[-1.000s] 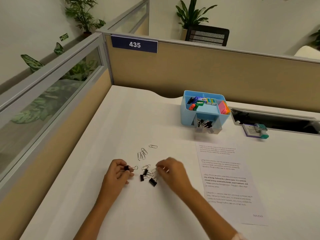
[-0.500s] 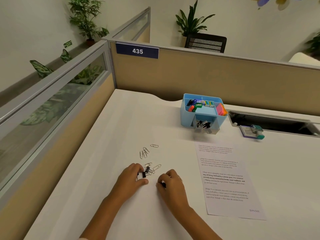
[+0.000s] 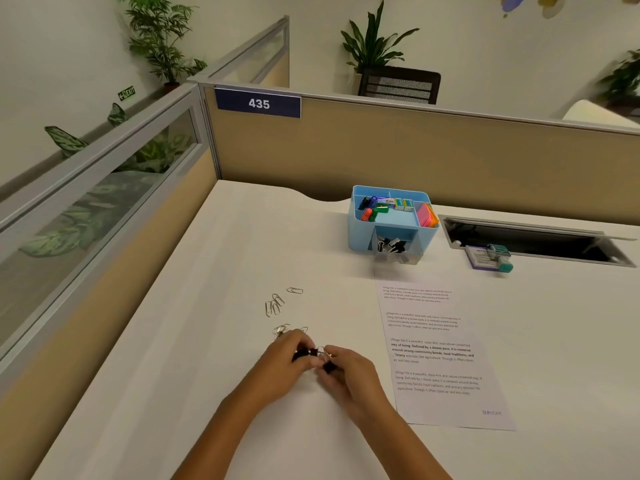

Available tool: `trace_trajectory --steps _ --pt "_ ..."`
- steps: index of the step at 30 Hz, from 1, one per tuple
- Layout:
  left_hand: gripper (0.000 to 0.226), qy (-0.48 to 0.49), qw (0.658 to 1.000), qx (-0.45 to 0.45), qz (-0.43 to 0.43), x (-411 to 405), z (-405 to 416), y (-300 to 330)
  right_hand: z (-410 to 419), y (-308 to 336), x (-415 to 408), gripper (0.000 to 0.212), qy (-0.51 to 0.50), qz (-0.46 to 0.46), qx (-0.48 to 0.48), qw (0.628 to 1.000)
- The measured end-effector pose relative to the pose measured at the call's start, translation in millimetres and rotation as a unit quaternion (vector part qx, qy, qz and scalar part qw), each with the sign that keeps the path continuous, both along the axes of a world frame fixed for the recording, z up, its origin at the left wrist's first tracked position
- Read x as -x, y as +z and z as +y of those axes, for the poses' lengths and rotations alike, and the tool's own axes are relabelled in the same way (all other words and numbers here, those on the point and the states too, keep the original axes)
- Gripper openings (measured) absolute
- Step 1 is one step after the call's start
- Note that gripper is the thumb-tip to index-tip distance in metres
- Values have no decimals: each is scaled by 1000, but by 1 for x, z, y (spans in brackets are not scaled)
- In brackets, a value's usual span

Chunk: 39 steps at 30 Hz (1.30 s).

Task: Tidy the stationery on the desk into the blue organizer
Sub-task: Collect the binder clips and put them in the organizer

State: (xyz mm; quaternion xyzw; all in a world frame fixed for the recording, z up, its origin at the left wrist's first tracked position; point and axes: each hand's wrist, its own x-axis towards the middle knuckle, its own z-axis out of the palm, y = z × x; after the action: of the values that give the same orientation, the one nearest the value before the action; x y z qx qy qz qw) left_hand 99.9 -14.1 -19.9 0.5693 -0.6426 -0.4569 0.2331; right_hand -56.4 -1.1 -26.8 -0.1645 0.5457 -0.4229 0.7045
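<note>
The blue organizer point(image 3: 360, 233) stands at the back of the white desk, holding coloured erasers, sticky notes and, in its clear front drawer, black binder clips. Near the desk's front, my left hand point(image 3: 284, 367) and my right hand point(image 3: 346, 375) meet, fingers closed around small black binder clips point(image 3: 313, 352). One clip's wire handles stick up between the fingertips. Several silver paper clips point(image 3: 275, 304) lie loose just beyond my hands, a few of them partly hidden by my left fingers.
A printed sheet of paper point(image 3: 436, 351) lies to the right of my hands. A purple-and-teal stapler box point(image 3: 488, 258) sits by the open cable slot point(image 3: 533, 242) at the back right. Partition walls close the desk at the left and back.
My hands, apart a second ago with clips scattered between them, have come together; the loose black binder clips are now gathered in my fingers. The view has shifted slightly.
</note>
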Motion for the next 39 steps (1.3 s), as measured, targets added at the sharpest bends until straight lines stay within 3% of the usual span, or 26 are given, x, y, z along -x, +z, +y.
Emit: trace_trajectory --steps 5,10,16,23,25,27,30,33,36,39 --pt "22 -34 999 -21 -5 29 -10 6 -1 4 9 29 -90 -176 -41 979" --pt "40 1 1000 11 17 53 -20 5 -8 3 27 22 -76 -184 -32 979" --pt "33 50 989 139 -2 66 -24 -15 -34 6 66 10 -80 -89 16 993" --pt "37 23 940 235 -248 78 -21 -55 -128 63 122 14 -29 146 140 979" --pt "37 13 923 256 -287 80 -19 -55 -162 77 134 16 -4 256 178 950" --pt "40 8 918 259 -300 81 -19 -54 -192 85 142 19 32 387 212 897" --pt "43 7 917 256 -305 80 -20 -56 -227 89 151 26 138 570 257 768" --pt "42 5 919 251 -304 80 -20 -57 -245 88 153 26 231 651 282 666" --pt "42 7 922 247 -297 80 -20 -56 -249 84 150 24 263 686 270 623" --pt "42 8 924 247 -293 80 -20 -55 -248 80 150 21 268 692 256 619"
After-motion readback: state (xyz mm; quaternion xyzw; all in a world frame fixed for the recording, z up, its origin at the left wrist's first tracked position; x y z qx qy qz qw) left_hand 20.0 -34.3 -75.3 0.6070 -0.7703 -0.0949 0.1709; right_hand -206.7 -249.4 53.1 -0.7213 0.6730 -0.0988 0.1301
